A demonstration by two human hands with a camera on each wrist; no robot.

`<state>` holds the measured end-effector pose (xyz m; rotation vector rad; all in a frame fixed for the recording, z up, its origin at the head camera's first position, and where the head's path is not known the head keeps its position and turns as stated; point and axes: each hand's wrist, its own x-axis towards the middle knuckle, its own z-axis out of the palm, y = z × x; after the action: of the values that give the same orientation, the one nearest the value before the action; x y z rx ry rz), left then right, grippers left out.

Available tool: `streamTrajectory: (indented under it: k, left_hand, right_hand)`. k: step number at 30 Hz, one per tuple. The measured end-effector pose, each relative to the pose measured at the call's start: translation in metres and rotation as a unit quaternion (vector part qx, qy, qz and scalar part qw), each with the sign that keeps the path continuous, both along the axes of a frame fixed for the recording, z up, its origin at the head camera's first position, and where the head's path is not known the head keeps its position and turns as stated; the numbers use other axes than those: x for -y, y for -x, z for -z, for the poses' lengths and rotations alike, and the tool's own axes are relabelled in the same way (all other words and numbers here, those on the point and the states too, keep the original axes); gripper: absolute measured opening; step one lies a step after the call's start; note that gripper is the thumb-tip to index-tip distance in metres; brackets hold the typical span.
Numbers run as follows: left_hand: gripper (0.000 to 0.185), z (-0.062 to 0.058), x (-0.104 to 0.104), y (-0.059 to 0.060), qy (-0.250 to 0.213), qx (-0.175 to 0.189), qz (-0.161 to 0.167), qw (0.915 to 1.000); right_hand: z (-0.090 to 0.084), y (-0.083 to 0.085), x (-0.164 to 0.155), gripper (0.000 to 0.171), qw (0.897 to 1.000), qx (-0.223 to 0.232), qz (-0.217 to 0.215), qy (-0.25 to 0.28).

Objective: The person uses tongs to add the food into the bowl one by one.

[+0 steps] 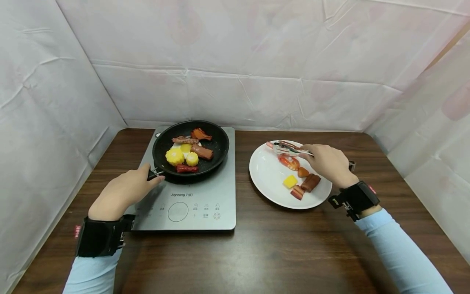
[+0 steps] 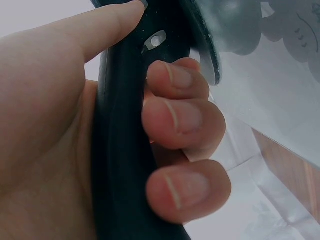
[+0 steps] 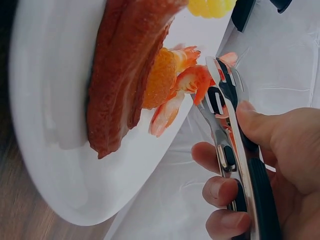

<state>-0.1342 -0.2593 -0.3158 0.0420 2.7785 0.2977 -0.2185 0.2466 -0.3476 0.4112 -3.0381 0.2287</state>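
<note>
Sleeves sit closest to my head view, wrist units just beyond. My left hand [image 1: 123, 192] has its fingers [image 2: 182, 117] wrapped fully round the pan handle [image 2: 122, 150]; the pan [image 1: 216, 157] rests on the induction cooker [image 1: 216, 196], food pieces [image 1: 187, 153] ahead of those fingers. My right hand [image 1: 327, 163] squeezes the tongs [image 1: 288, 149] over the plate [image 1: 266, 179], tips beside a shrimp [image 3: 192, 82]. Recommended: hold the handle firm, close the tongs squarely. Sausage pieces [image 1: 306, 185] crowd near the tips on the surface [image 1: 279, 249].

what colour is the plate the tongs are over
White, plain with no pattern. The plate under the tongs shows best in the head view.
</note>
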Motion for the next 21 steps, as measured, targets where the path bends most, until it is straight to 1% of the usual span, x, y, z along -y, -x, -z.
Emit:
streamTrajectory:
  k: [6, 11, 21]
  left_hand:
    - [0.076, -0.0007, -0.0002, -0.0002, 0.004, 0.001, 0.001, 1.0]
    - [0.077, -0.0003, 0.0002, -0.0002, 0.005, 0.0, 0.0, 1.0]
    - [0.07, 0.0003, -0.0004, -0.0004, -0.006, 0.003, -0.013, 0.9999]
  right_hand:
    - [0.0003, 0.0, -0.0008, 0.037, 1.0, -0.002, 0.002, -0.001]
    - [0.0001, -0.0019, -0.0002, 0.037, 1.0, -0.002, 0.014, 0.002]
    - [0.0003, -0.0049, 0.0, 0.038, 1.0, -0.007, 0.023, 0.003]
